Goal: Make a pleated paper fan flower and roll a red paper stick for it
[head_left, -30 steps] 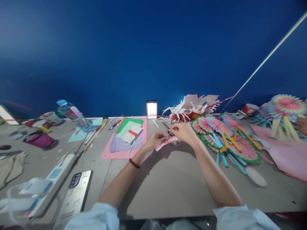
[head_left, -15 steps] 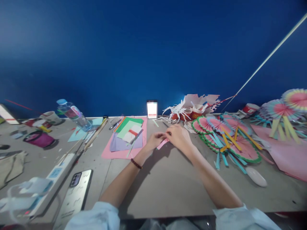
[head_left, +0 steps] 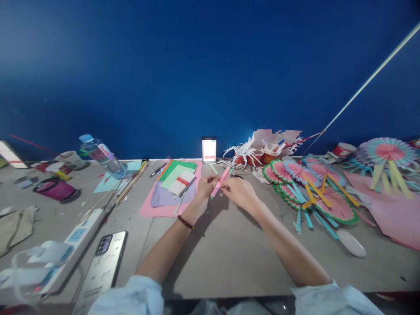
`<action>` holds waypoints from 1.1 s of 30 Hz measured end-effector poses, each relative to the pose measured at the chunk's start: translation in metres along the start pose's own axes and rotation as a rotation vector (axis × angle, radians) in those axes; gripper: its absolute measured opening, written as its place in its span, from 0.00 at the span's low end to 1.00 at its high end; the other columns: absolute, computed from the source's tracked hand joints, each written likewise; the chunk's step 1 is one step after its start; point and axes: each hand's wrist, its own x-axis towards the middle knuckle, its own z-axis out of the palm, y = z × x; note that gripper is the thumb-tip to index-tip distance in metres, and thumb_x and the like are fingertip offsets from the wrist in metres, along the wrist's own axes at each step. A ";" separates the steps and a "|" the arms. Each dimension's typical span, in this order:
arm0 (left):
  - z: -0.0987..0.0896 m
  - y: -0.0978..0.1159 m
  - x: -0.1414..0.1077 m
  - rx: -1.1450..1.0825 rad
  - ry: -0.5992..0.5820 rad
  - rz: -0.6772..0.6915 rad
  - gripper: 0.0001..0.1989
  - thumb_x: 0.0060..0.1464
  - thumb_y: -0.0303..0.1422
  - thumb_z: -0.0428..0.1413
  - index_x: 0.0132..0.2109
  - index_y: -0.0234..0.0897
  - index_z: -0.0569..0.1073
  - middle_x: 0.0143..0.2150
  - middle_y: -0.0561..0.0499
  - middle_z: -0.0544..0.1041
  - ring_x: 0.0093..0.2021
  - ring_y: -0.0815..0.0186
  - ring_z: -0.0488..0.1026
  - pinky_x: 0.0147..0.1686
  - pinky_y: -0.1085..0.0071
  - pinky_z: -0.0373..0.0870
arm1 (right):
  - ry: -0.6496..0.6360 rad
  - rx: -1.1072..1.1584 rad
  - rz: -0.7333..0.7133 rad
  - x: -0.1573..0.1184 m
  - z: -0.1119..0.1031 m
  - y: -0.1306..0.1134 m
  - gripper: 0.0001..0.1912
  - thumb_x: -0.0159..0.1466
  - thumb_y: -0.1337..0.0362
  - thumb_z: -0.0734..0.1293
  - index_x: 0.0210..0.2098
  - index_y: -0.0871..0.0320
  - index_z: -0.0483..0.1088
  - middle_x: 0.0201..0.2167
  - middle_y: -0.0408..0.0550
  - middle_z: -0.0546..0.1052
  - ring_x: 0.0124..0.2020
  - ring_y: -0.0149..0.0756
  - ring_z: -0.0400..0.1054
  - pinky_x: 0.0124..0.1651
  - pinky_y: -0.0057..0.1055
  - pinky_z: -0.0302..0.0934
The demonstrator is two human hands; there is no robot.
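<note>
Over the grey table, both hands hold a narrow folded strip of pink paper (head_left: 216, 189) with green showing at its ends. It slants up and to the right between them. My left hand (head_left: 205, 187) pinches the strip from its left side, fingers bent. On the other side, the fingers of my right hand (head_left: 242, 191) are closed at the strip's right edge. Something dark and curved shows just behind the right hand, too small to name. Left of my hands lies a stack of coloured paper (head_left: 173, 202) with a white bundle (head_left: 180, 183) on top.
Pleated paper fans (head_left: 336, 203) lie to the right, near a white computer mouse (head_left: 351, 243). A lit phone (head_left: 209, 151) leans against the blue wall. On the left are a water bottle (head_left: 101, 155), a power strip (head_left: 74, 245) and a phone lying flat (head_left: 103, 267).
My hands have drawn slightly apart, and the pink strip has turned steeper, with more of it showing. At the far right, the yellow-edged paper rosette has gone from its earlier spot.
</note>
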 end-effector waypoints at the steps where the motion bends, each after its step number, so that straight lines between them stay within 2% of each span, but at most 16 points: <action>1: 0.000 0.001 0.000 0.000 0.003 -0.005 0.09 0.38 0.32 0.68 0.28 0.34 0.79 0.28 0.48 0.79 0.31 0.65 0.74 0.35 0.70 0.68 | -0.003 0.018 -0.005 0.000 0.000 0.001 0.15 0.63 0.67 0.61 0.39 0.51 0.80 0.39 0.48 0.82 0.41 0.40 0.74 0.36 0.27 0.58; 8: -0.004 0.005 -0.003 0.000 -0.025 0.031 0.11 0.40 0.36 0.68 0.30 0.35 0.79 0.30 0.49 0.79 0.32 0.65 0.73 0.32 0.71 0.66 | -0.005 0.110 0.025 0.003 -0.005 0.012 0.16 0.62 0.66 0.62 0.43 0.48 0.80 0.39 0.44 0.82 0.39 0.37 0.74 0.38 0.27 0.60; 16: -0.012 0.018 -0.011 -0.087 -0.115 0.031 0.21 0.39 0.48 0.68 0.31 0.34 0.77 0.27 0.53 0.75 0.27 0.70 0.69 0.27 0.74 0.63 | 0.003 0.155 0.043 0.010 -0.001 0.022 0.14 0.62 0.66 0.63 0.38 0.50 0.81 0.37 0.44 0.82 0.38 0.37 0.74 0.37 0.27 0.61; 20: -0.012 0.021 -0.011 -0.169 -0.152 -0.015 0.23 0.36 0.49 0.69 0.31 0.34 0.76 0.24 0.54 0.73 0.23 0.73 0.67 0.24 0.75 0.62 | 0.014 0.234 0.025 0.013 0.001 0.028 0.13 0.62 0.65 0.63 0.38 0.52 0.82 0.33 0.44 0.82 0.34 0.35 0.73 0.36 0.27 0.60; 27: -0.011 0.024 -0.011 -0.243 -0.162 -0.082 0.26 0.32 0.49 0.71 0.31 0.33 0.75 0.23 0.54 0.73 0.22 0.73 0.68 0.23 0.75 0.64 | 0.041 0.382 -0.011 0.019 0.001 0.046 0.11 0.61 0.63 0.66 0.34 0.55 0.81 0.30 0.44 0.81 0.31 0.33 0.72 0.36 0.28 0.60; 33: -0.006 0.029 -0.013 -0.285 -0.174 -0.112 0.27 0.29 0.50 0.71 0.29 0.33 0.74 0.20 0.56 0.72 0.20 0.73 0.66 0.23 0.75 0.64 | 0.011 0.449 -0.023 0.021 0.003 0.046 0.11 0.60 0.61 0.66 0.32 0.56 0.81 0.28 0.44 0.80 0.29 0.33 0.70 0.35 0.28 0.59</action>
